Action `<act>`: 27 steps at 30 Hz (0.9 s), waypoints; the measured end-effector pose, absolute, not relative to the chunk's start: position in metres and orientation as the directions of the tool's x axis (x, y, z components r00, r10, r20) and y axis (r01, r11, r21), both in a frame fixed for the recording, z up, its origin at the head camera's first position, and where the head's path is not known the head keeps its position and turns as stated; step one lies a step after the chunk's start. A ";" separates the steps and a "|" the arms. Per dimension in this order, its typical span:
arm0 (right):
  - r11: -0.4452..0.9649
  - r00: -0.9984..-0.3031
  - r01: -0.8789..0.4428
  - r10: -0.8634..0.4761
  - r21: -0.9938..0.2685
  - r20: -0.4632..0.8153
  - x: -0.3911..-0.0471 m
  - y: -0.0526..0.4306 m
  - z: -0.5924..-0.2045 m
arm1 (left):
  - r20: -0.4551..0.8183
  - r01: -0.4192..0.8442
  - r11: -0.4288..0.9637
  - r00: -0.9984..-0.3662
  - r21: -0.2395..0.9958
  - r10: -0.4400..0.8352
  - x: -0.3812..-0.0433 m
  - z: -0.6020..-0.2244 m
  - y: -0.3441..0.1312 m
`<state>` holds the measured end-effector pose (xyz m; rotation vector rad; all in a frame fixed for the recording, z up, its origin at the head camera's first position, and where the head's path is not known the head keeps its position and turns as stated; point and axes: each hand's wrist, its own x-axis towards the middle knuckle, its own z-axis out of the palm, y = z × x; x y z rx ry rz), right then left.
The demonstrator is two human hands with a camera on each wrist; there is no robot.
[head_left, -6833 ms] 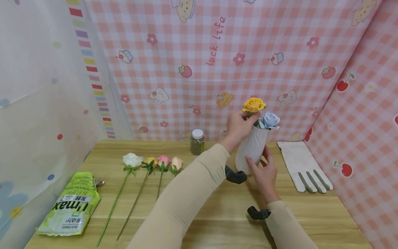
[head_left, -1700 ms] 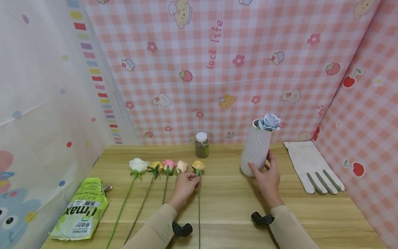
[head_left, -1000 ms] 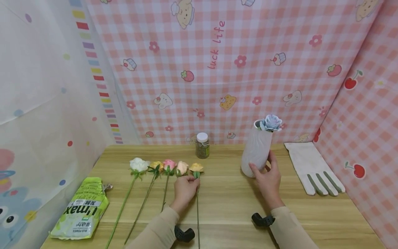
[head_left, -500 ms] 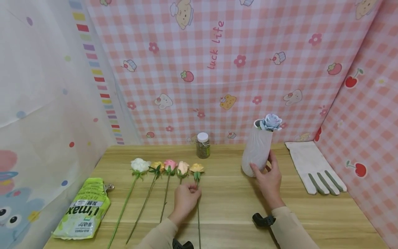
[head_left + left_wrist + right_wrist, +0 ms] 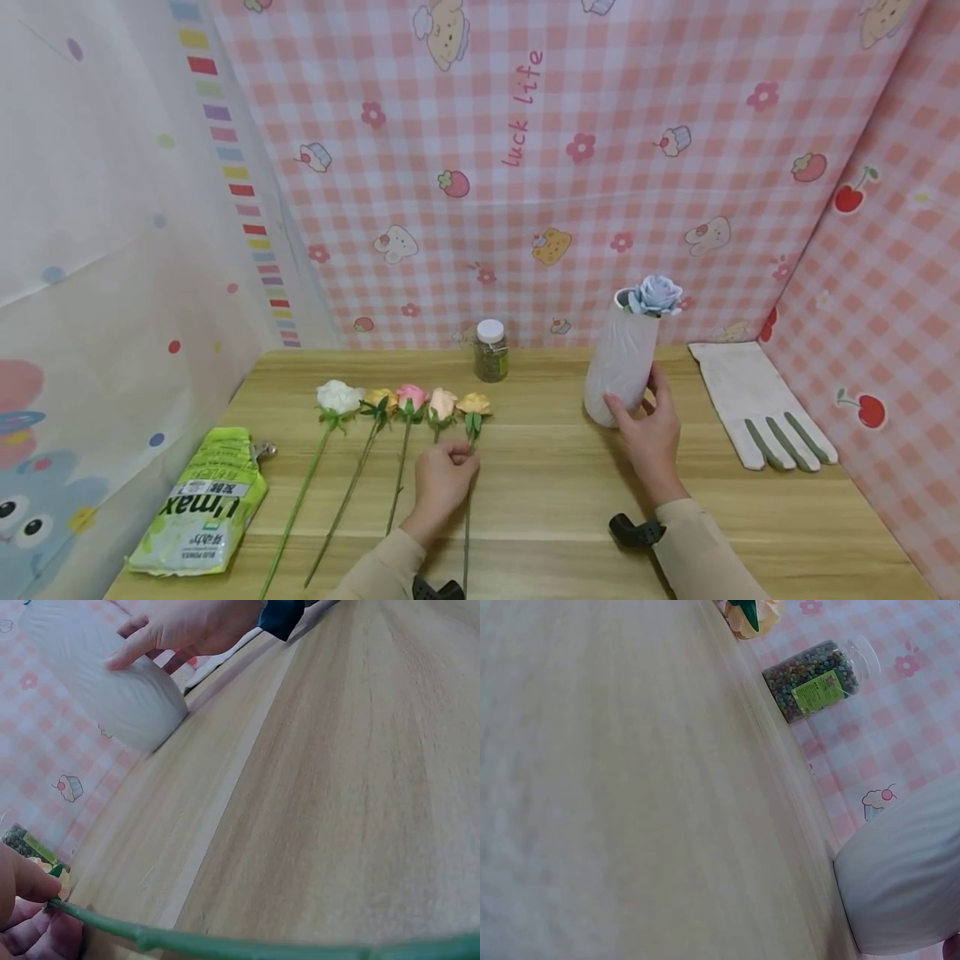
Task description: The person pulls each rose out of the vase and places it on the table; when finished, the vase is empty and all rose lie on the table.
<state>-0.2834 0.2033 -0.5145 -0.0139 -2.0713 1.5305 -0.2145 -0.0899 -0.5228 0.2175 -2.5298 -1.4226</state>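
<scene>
In the head view my left hand (image 5: 442,483) pinches the stem of a yellow rose (image 5: 474,404), just below its leaves. The rose lies at the right end of a row of artificial flowers. The left wrist view shows thumb and finger on its green stem (image 5: 142,937). My right hand (image 5: 651,437) holds the lower side of a ribbed white vase (image 5: 621,358), thumb in front and fingers partly hidden behind. One pale blue rose (image 5: 656,295) sticks out of the vase's mouth. The right wrist view catches only the vase's base and a fingertip.
Left of the yellow rose lie a peach rose (image 5: 442,405), a pink one (image 5: 411,397), a darker yellow one (image 5: 380,402) and a white one (image 5: 340,397). A lidded jar (image 5: 491,353), a green bag (image 5: 198,504) and a glove (image 5: 757,408) sit around the table.
Earlier my left hand held the yellow rose at the vase's mouth; now that rose lies beside the others. The hand has since slid down its stem. My right hand keeps holding the vase.
</scene>
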 end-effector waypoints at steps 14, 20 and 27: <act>0.353 -0.829 -0.326 0.338 -0.877 0.445 -0.284 0.203 -0.513 | 0.232 0.067 0.512 -0.936 0.857 -0.266 -0.214 -0.515 -0.096; 0.360 -0.825 -0.330 0.339 -0.872 0.452 -0.284 0.203 -0.513 | 0.333 0.204 0.479 -0.921 0.854 -0.202 -0.223 -0.474 -0.092; 0.355 -0.833 -0.317 0.339 -0.879 0.437 -0.284 0.204 -0.514 | 0.438 0.395 0.409 -0.899 0.823 -0.013 -0.243 -0.395 -0.048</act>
